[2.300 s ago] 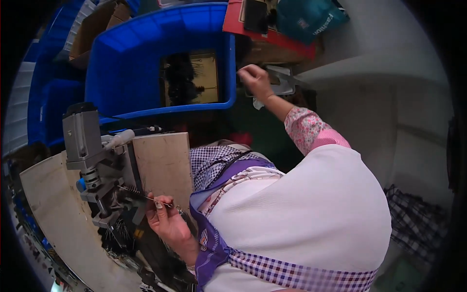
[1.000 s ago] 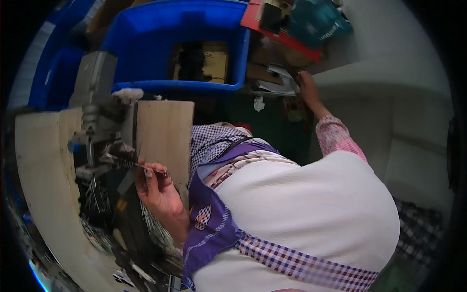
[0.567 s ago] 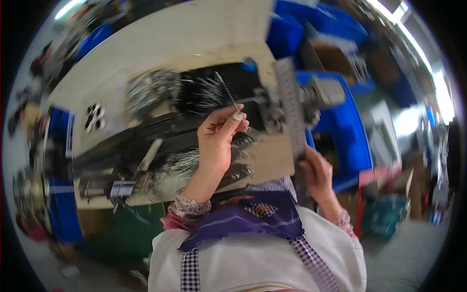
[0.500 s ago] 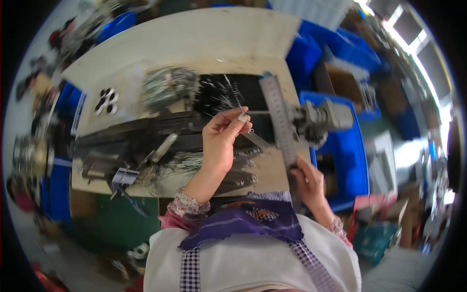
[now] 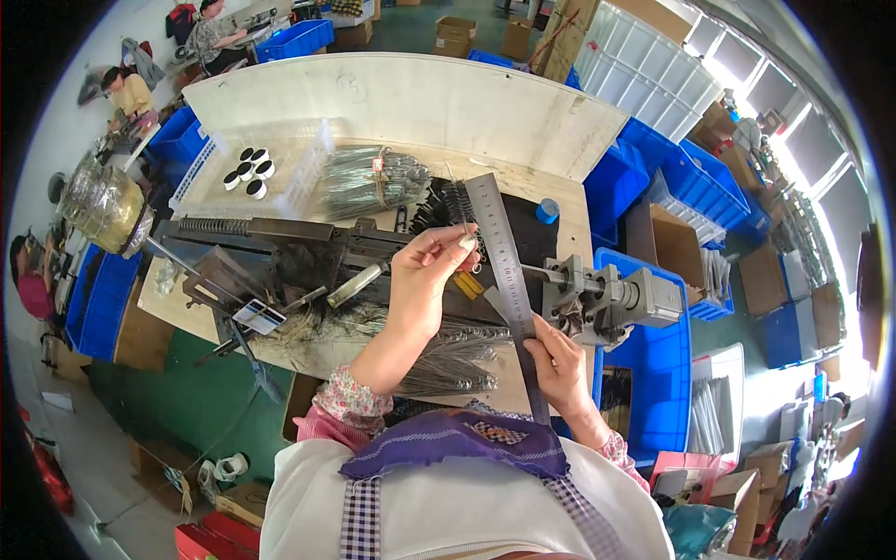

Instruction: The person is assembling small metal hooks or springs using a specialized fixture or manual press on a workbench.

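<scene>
My left hand (image 5: 422, 280) is closed in a pinch around a thin twisted-wire brush (image 5: 456, 202). Its dark bristles point up and away, and a small wire ring (image 5: 477, 268) sticks out below the fingers. In my right hand (image 5: 562, 371) is the lower part of a long steel ruler (image 5: 507, 266), which slants up to the left. The ruler's far end lies beside the brush; whether they touch I cannot tell. Behind the hands, a bundle of wire pieces (image 5: 373, 182) lies on the bench, with more looped wires (image 5: 448, 364) nearer me.
A metal clamping machine (image 5: 611, 297) stands at the bench's right, by a blue bin (image 5: 667, 373). A clear plastic basket (image 5: 303, 168) holds several black-and-white round pieces. A dark metal rail (image 5: 308, 233) crosses the bench. A blue cap (image 5: 547, 211) sits at the back, before an upright board (image 5: 420, 93).
The ruler has swung left, its far end now beside the brush. My right hand has moved left with it. My left hand keeps its pinch on the brush.
</scene>
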The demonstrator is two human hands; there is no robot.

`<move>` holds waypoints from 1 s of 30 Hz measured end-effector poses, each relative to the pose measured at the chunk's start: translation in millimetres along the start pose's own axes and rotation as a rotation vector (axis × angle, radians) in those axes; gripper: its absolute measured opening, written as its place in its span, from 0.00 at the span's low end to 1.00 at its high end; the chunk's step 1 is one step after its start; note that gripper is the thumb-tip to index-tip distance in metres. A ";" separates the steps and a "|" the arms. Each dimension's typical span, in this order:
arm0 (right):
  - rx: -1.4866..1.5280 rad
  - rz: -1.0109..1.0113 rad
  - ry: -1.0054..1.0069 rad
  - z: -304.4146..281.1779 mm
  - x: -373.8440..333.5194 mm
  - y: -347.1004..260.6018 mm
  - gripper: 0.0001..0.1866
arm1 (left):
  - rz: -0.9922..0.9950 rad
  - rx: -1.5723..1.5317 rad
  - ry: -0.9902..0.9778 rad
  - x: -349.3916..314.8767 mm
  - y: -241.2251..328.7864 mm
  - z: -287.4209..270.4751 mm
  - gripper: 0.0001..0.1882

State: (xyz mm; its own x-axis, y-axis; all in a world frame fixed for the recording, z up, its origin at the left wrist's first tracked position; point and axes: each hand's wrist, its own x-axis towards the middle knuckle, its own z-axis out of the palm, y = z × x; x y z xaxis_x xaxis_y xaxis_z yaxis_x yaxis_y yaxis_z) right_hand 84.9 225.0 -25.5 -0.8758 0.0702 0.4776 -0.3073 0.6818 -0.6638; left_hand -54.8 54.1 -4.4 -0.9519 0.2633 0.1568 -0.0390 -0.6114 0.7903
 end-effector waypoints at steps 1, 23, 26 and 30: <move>0.004 0.023 -0.016 -0.8 0.0 -1.1 0.23 | 0.005 0.005 0.005 -0.3 -0.4 0.3 0.11; 0.057 0.060 -0.088 0.0 0.1 6.8 0.19 | 0.008 0.020 0.001 -3.2 -3.1 2.0 0.11; 0.063 0.030 -0.072 0.6 2.2 10.1 0.19 | 0.008 0.022 0.004 -1.6 -4.0 4.1 0.10; 0.067 0.018 -0.077 0.2 4.3 14.9 0.18 | 0.021 0.027 0.022 0.8 -7.3 4.7 0.10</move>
State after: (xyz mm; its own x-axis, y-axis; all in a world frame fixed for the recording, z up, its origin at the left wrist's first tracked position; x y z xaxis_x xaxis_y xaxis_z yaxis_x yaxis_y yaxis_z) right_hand 76.5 235.3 -33.4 -0.9067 0.0243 0.4212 -0.3130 0.6305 -0.7102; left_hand -53.9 62.3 -7.3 -0.9590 0.2336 0.1607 -0.0107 -0.5964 0.8026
